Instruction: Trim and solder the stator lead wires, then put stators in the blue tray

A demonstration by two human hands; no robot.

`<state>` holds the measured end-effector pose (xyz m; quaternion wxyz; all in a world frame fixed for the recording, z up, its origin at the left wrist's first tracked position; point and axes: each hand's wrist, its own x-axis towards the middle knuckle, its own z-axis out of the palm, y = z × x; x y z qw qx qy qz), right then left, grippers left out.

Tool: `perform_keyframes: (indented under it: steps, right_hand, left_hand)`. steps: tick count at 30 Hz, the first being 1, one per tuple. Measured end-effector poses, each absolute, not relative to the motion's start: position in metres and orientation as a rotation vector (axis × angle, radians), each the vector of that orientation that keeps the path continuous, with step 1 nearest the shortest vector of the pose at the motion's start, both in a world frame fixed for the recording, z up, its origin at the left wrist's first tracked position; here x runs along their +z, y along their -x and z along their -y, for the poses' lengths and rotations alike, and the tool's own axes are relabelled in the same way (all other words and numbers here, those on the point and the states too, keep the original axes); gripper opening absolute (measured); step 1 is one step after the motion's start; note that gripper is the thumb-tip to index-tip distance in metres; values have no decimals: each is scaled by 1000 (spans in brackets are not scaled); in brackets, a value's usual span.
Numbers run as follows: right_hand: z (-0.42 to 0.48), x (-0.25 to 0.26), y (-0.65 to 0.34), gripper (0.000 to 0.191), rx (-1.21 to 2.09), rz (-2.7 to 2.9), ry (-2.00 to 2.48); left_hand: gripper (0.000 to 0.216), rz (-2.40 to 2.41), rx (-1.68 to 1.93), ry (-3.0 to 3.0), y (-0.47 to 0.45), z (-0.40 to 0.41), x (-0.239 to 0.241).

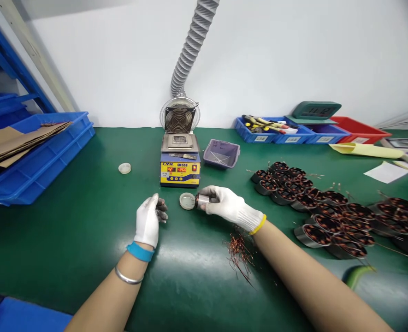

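Note:
My right hand (224, 203), in a white glove with a yellow cuff, is closed round a small copper-wound motor stator (203, 200). The stator lies on its side, its thin wire ends pointing left over a small round dish (187, 201). Whether the wires touch what is in the dish I cannot tell. My left hand (150, 219), gloved with dark, stained fingertips, hovers left of the dish. Its fingers are loosely bent and apart, with nothing visible in them. Just behind the dish stands a yellow-and-blue solder pot (180, 168) with a lit red display.
Several stators (307, 198) stand grouped at right. Copper wire clippings (240, 253) lie near my right forearm. A purple tray (221, 153), tool bins (276, 131) and a clock (316, 110) line the back. A blue crate (62, 143) and a round lid (124, 168) are at left.

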<state>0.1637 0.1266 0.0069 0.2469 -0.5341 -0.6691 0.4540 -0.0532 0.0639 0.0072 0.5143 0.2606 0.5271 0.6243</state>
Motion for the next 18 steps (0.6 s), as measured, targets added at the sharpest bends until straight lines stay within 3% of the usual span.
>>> perform_keyframes:
  steps: [7,13,18]
  right_hand:
    - [-119,22,-156,46,1116,1810,1468]
    - [-108,24,-149,42,-125,2239,1385]
    - [-104,21,-138,32,-428,2515,1450]
  left_hand:
    - [39,-1310,1477,-652,53,-66,1]
    - [39,-1350,1461,-701,52,-68,-4]
    - [39,-1378,1447,-759,50,-68,-3]
